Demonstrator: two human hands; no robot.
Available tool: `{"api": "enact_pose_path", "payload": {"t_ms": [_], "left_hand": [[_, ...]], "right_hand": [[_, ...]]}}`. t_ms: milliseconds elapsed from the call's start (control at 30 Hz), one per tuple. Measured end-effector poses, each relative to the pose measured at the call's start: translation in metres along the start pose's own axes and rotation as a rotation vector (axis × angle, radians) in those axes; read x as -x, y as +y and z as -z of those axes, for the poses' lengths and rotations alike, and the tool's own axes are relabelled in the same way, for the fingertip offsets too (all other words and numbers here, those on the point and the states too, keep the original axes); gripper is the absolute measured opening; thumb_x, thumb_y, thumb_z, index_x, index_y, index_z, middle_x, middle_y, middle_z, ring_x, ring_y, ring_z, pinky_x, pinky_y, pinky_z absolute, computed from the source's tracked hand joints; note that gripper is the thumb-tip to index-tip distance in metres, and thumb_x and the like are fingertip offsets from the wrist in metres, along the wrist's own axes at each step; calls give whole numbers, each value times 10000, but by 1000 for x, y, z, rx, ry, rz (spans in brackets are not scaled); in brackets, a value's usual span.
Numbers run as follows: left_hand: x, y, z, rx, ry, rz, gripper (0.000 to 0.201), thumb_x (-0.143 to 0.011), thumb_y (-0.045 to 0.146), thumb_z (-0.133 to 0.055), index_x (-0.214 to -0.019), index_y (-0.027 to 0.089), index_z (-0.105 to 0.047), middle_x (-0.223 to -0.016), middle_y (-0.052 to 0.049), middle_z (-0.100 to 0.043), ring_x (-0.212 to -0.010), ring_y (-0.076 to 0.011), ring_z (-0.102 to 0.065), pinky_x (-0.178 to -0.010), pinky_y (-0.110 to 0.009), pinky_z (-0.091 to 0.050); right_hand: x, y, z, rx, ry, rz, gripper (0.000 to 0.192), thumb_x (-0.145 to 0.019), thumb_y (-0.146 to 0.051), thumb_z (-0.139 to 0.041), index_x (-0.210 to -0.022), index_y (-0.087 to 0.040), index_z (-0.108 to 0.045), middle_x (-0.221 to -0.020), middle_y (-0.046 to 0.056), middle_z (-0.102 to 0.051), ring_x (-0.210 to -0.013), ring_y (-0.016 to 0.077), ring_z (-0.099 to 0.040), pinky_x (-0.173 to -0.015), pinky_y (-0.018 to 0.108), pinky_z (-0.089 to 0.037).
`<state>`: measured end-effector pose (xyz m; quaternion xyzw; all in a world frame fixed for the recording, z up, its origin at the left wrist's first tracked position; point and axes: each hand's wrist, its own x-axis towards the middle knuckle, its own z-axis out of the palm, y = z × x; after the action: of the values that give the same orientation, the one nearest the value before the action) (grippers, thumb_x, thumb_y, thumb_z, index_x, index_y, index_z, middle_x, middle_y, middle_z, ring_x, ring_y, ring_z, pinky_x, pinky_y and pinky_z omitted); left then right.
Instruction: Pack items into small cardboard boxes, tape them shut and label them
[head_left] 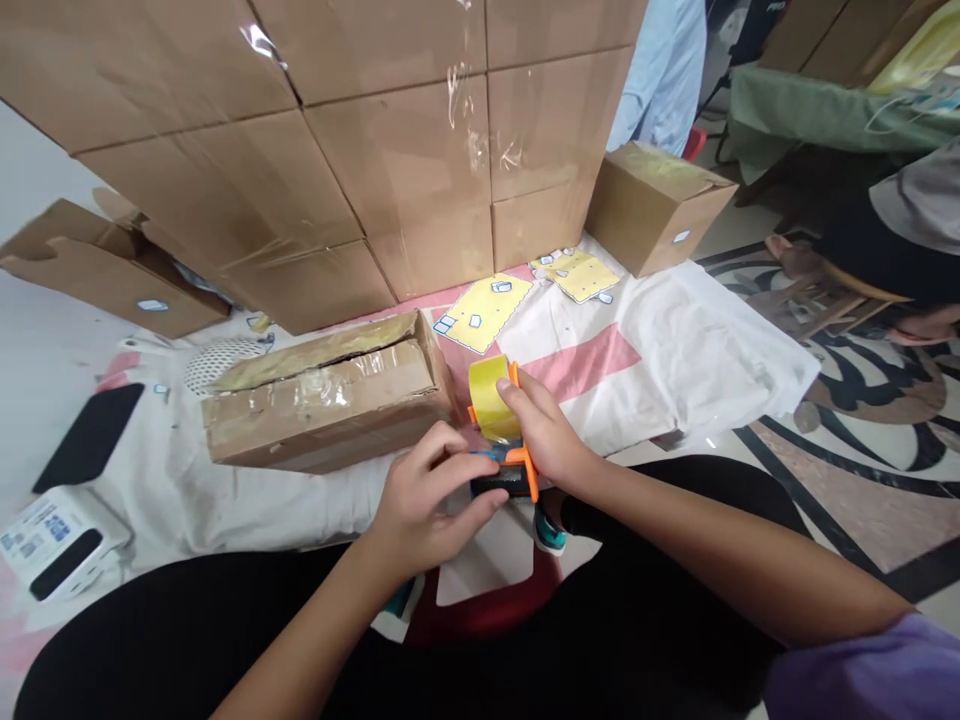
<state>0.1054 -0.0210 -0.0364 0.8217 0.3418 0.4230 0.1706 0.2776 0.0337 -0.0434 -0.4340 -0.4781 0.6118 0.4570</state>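
The right hand (553,435) grips a tape dispenser (491,402) right of a low box (322,410). The left hand (420,495) parts thumb and forefinger at the dispenser's near end; whether they pinch it, I cannot tell.

Before me the surface (686,345) is spread with a rumpled white-and-pink cloth (585,365). On it I have a taped carton (322,415), a wall of cartons (420,170) behind, two yellow sheets (491,305), a box (649,215) to my right, and, to my left, white mesh (217,365), a black slab (90,435) and a white device (64,545).
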Motion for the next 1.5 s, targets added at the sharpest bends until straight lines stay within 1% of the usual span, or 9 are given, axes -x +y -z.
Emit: {"api": "enact_pose_path", "payload": {"t_ms": [100,333,500,600,767,867,1133,1300,1500], "left_hand": [[0,-1,-1,-64,0,-58,177,-877,147,-740,-1032,210,-684,-893,-14,-535,-777,-114,-530,-654,-232,-468],[2,3,-6,-23,-41,-34,164,-902,108,-708,-1051,174,-686,-866,-17,-641,-749,-110,-575,-670,-235,-484],[5,6,-11,-300,-97,-156,25,-932,133,-666,-947,152,-659,-747,-11,-621,-658,-137,-523,-600,-281,-416],[5,7,-13,-423,-73,-175,102,-972,165,-606,-876,155,-638,-724,-15,-599,-624,-142,-494,-575,-286,-392],[6,9,-10,-366,-105,-121,147,-939,279,-681,-992,145,-651,-808,-38,-639,-720,-171,-545,-637,-295,-433],[8,9,-10,-338,-113,-72,177,-903,231,-726,-1045,154,-653,-835,-37,-653,-756,-175,-562,-683,-300,-453],[8,5,-20,-83,-146,35,76,-968,174,-626,-894,181,-611,-819,-14,-604,-733,-130,-548,-658,-249,-442],[8,5,-23,-144,-152,20,155,-993,180,-573,-838,178,-578,-806,-20,-582,-733,-142,-531,-653,-261,-438],[12,1,-28,-307,-64,-69,179,-1040,265,-511,-886,185,-556,-812,-27,-597,-722,-145,-530,-628,-263,-410]], "right_hand": [[1,2,2,54,-7,10,277,-980,-490,-511,-944,-219,-558,-841,15,-608,-766,183,-591,-706,324,-522],[7,4,5,152,-31,53,251,-997,-462,-481,-949,-223,-543,-833,12,-565,-770,187,-552,-713,341,-496],[9,6,7,211,-27,78,245,-1000,-451,-470,-902,-228,-494,-859,17,-554,-796,189,-540,-715,346,-469],[9,7,6,218,-29,83,257,-1000,-451,-464,-869,-231,-449,-848,12,-545,-784,181,-524,-716,346,-459],[9,7,7,232,-28,109,254,-1011,-448,-451,-884,-228,-453,-851,9,-545,-808,185,-542,-736,349,-462],[7,9,10,289,-14,140,266,-1013,-462,-453,-890,-226,-461,-856,11,-561,-806,185,-545,-744,350,-465],[7,9,11,370,-25,164,273,-1012,-462,-440,-930,-210,-504,-828,11,-562,-730,168,-513,-666,330,-422],[9,13,12,410,-47,184,294,-1029,-480,-430,-958,-207,-512,-829,8,-549,-721,164,-497,-659,334,-401],[12,14,10,335,-41,132,296,-1029,-491,-434,-941,-214,-496,-812,-9,-517,-701,153,-476,-644,329,-401]]}}
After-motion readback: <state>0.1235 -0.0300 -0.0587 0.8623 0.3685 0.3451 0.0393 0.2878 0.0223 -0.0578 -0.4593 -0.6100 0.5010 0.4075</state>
